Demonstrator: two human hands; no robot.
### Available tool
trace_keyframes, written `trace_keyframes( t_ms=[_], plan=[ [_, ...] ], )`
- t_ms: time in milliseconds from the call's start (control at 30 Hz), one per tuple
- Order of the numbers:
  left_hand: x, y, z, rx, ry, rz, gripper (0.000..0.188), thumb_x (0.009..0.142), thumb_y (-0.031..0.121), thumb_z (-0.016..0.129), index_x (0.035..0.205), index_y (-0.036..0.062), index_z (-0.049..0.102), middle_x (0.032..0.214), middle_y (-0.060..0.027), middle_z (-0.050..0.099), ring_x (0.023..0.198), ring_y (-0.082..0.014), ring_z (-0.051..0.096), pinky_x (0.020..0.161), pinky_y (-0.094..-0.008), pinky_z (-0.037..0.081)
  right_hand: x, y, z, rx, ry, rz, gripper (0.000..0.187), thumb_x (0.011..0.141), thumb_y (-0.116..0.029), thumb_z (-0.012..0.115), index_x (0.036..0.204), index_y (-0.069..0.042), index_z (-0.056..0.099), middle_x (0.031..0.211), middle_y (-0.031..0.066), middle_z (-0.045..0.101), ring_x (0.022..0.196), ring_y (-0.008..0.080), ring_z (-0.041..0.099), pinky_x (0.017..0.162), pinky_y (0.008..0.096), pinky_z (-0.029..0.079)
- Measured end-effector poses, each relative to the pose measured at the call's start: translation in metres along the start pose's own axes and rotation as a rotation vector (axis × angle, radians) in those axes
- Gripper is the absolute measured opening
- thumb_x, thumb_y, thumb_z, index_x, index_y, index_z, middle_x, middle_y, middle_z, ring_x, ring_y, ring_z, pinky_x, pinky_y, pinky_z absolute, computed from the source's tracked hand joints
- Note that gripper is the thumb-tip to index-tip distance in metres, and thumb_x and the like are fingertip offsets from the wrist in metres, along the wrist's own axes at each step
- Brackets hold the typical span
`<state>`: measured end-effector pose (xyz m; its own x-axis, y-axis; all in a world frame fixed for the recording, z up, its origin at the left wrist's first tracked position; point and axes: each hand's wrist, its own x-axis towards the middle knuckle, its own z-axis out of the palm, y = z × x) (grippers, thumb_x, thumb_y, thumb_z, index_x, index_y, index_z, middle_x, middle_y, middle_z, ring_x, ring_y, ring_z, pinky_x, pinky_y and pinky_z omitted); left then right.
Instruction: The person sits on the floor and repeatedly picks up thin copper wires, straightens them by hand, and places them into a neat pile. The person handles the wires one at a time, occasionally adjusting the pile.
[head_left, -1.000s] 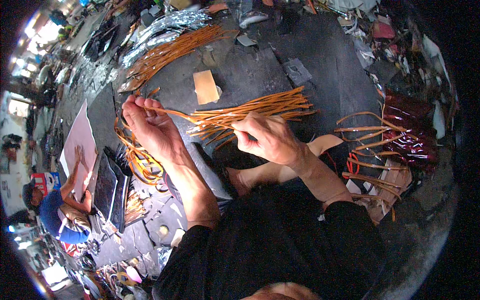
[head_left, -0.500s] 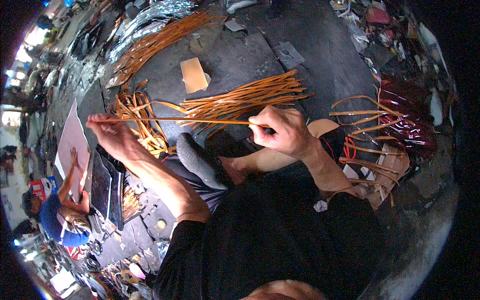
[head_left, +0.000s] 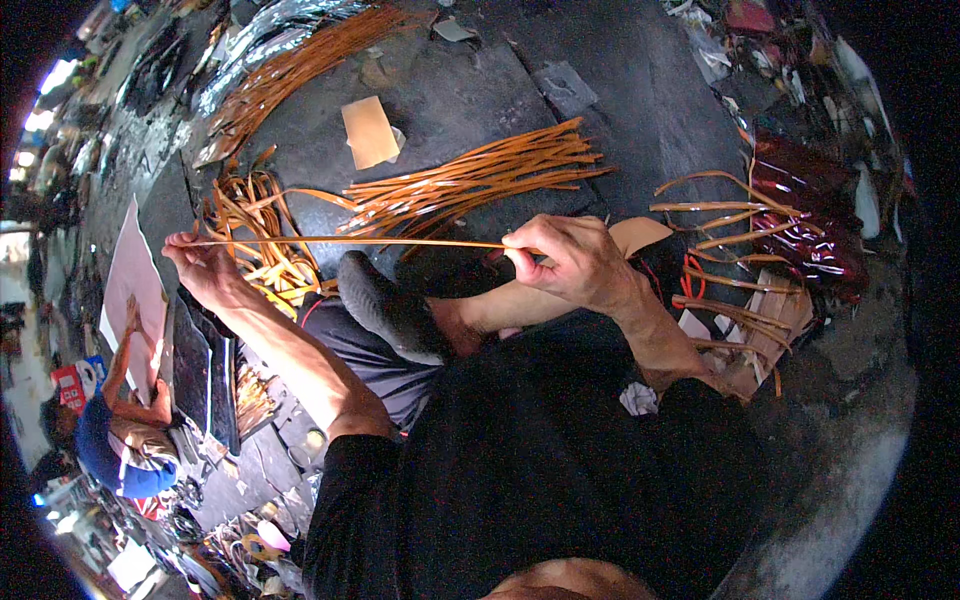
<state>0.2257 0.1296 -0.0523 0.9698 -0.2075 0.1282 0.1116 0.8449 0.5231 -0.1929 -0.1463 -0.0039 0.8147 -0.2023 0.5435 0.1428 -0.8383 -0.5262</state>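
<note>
A narrow orange-brown strip, probably leather [head_left: 370, 240], is stretched nearly straight across the space over my lap. Its left end is pinched in the fingers of my left hand [head_left: 208, 275]. My right hand [head_left: 572, 262], curled with thumb against forefinger, grips the other end. Beyond the strip, a fanned bundle of similar glossy strips [head_left: 480, 175] lies on the dark floor. A looped heap of strips [head_left: 250, 220] is just past my left hand. My foot in a dark sock [head_left: 385, 312] is below the stretched strip.
A tan rectangular piece [head_left: 370, 132] and a long brown bundle [head_left: 290, 78] lie farther off. Brown straps [head_left: 725, 210] and a glossy dark red sheet [head_left: 805, 225] are at right. At left a person in blue [head_left: 118, 445] touches a pale sheet [head_left: 135, 290].
My left hand has moved slightly left, and the strip spans a little more between my hands. The view has shifted a little, so the floor items appear farther left. Both grips stay closed.
</note>
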Motion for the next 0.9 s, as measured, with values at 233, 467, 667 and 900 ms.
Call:
trace_keyframes(
  t_ms=[233, 467, 667, 900],
  plan=[
    [0.005, 0.018, -0.025, 0.112, 0.06, 0.07, 0.022, 0.093, 0.026, 0.059, 0.087, 0.0041, 0.056, 0.082, -0.0043, 0.058, 0.077, -0.0159, 0.058, 0.077, -0.0277, 0.053, -0.002, 0.006, -0.005, 0.016, -0.082, 0.003, 0.017, 0.078, -0.004, 0.07, 0.092, -0.005, 0.061, 0.082, 0.0079, 0.065, 0.07, 0.0245, 0.066, 0.061, 0.035, 0.054],
    [-0.033, 0.028, -0.048, 0.216, 0.087, 0.101, 0.023, 0.096, 0.026, 0.057, 0.094, 0.0037, 0.056, 0.085, -0.0047, 0.058, 0.08, -0.0156, 0.056, 0.078, -0.0268, 0.05, -0.002, 0.015, 0.011, 0.052, -0.173, 0.0, 0.01, 0.086, -0.003, 0.061, 0.096, 0.0, 0.062, 0.086, 0.0114, 0.066, 0.072, 0.0275, 0.066, 0.063, 0.0365, 0.055],
    [-0.077, 0.058, -0.124, 0.694, 0.37, 0.218, 0.027, 0.096, 0.022, 0.058, 0.112, -0.0002, 0.055, 0.104, -0.0111, 0.06, 0.096, -0.0187, 0.058, 0.086, -0.0308, 0.049, -0.002, 0.019, 0.049, 0.289, -0.3, 0.141, 0.009, 0.093, -0.007, 0.056, 0.096, 0.0, 0.059, 0.081, 0.0102, 0.062, 0.064, 0.0199, 0.063, 0.058, 0.0329, 0.052],
    [-0.163, -0.031, 0.035, 1.63, -0.377, -0.161, 0.036, 0.089, 0.025, 0.066, 0.121, 0.0097, 0.059, 0.114, -0.0143, 0.064, 0.11, -0.0264, 0.058, 0.096, -0.0394, 0.044, -0.006, 0.025, 0.074, 0.254, -0.297, 0.135, 0.01, 0.093, -0.011, 0.054, 0.095, -0.001, 0.056, 0.079, 0.0135, 0.06, 0.069, 0.0335, 0.061, 0.062, 0.0392, 0.049]
  ],
)
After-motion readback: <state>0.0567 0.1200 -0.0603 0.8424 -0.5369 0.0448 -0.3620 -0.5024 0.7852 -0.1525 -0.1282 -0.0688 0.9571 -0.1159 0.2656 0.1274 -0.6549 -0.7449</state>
